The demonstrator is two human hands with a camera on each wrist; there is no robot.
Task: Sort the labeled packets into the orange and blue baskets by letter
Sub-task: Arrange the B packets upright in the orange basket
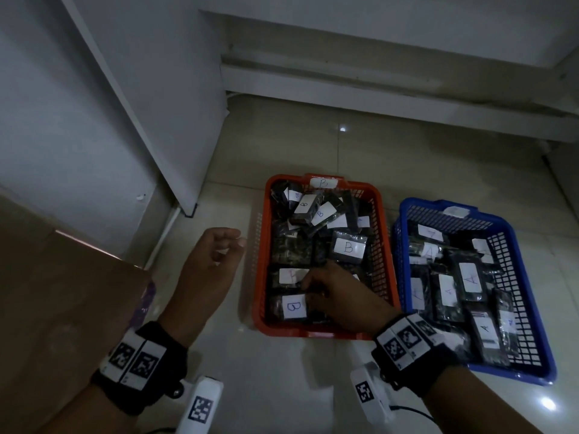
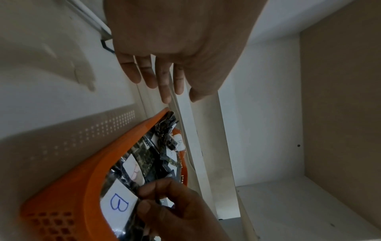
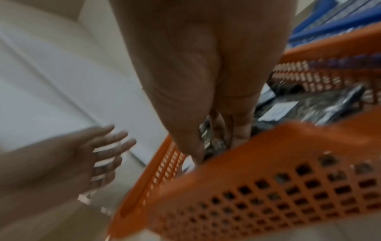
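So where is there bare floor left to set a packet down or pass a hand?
Bare tile lies left of the orange basket, under the empty left hand, and beyond both baskets toward the wall. The gap before the blue basket is narrow. Both baskets are crowded; the right hand is in the orange one.

Black wristbands [image 1: 147, 368] with white coded tags; bare forearms.

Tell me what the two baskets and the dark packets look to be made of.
Orange lattice-walled basket and blue lattice-walled basket: likely moulded plastic, given their uniform colour and perforated grid walls. Dark glossy packets: probably thin plastic film, crinkled with highlights; their white letter labels look like matte paper.
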